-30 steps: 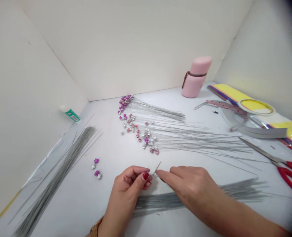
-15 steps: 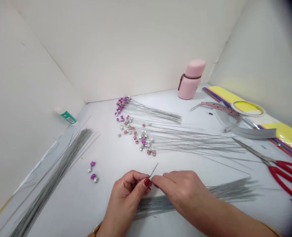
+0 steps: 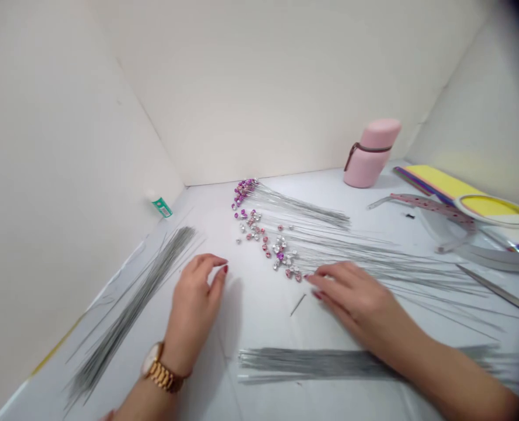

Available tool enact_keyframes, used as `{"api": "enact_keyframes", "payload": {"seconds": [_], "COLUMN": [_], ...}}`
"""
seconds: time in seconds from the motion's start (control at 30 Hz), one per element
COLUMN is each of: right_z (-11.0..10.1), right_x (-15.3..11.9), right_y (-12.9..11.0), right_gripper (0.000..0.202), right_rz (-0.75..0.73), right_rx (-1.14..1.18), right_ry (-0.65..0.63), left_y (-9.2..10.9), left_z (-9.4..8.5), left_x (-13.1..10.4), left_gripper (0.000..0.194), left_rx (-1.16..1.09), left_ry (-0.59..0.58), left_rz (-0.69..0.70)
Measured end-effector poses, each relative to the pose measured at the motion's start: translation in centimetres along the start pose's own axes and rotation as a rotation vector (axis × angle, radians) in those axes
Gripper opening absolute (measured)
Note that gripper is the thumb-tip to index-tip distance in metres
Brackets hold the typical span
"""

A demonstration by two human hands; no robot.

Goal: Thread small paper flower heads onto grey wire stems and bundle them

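My left hand (image 3: 200,292) is raised over the table, thumb and forefinger apart, with nothing between them. My right hand (image 3: 358,295) hovers by the beaded wires (image 3: 360,251), its fingers apart and holding nothing visible. A short thin metal piece (image 3: 298,304) lies just left of its fingertips. Pink, silver and purple beads (image 3: 280,255) tip the wires near that hand. Behind them is a second bundle with purple beads (image 3: 244,190). Bare grey wires (image 3: 303,362) pass under my right forearm, and another bare wire bundle (image 3: 141,298) lies left of my left hand.
A pink bottle (image 3: 371,155) stands at the back right. Rolled tape (image 3: 494,210), yellow packets (image 3: 435,178), a pink dotted strip (image 3: 430,206) and scissors (image 3: 496,289) lie at the right. A green-labelled tube (image 3: 162,207) is by the left wall.
My hands have come apart and let go of the thin metal piece, which now lies on the table. The view has shifted left, and the loose beads at the left no longer show.
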State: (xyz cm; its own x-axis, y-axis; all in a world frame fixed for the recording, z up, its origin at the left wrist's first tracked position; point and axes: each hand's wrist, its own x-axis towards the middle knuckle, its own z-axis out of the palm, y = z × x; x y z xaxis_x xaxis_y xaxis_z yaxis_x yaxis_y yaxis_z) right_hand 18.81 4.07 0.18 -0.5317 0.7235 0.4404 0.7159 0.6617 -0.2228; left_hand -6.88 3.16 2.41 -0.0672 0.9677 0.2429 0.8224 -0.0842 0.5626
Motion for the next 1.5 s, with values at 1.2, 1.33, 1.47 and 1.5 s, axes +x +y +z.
{"api": "enact_keyframes", "payload": {"seconds": [1.2, 1.33, 1.47, 1.5], "right_z": [1.1, 0.8, 0.7, 0.6], "right_x": [-0.3, -0.5, -0.8, -0.8], "right_y": [-3.2, -3.7, -3.9, -3.9], "right_gripper": [0.016, 0.016, 0.02, 0.022], "right_rz": [0.734, 0.675, 0.523, 0.471], "right_rx": [1.287, 1.233, 0.941, 0.877], "right_ry": [-0.373, -0.418, -0.409, -0.4], "left_y": [3.0, 3.4, 3.5, 3.5], "left_z": [3.5, 3.7, 3.7, 3.7], "left_x": [-2.6, -2.9, -2.9, -2.9], "left_gripper": [0.011, 0.01, 0.012, 0.011], "left_rx": [-1.354, -1.357, -1.339, -1.331], "left_ry": [-0.65, -0.678, -0.667, -0.67], "left_rz": [-0.736, -0.737, -0.752, -0.754]}}
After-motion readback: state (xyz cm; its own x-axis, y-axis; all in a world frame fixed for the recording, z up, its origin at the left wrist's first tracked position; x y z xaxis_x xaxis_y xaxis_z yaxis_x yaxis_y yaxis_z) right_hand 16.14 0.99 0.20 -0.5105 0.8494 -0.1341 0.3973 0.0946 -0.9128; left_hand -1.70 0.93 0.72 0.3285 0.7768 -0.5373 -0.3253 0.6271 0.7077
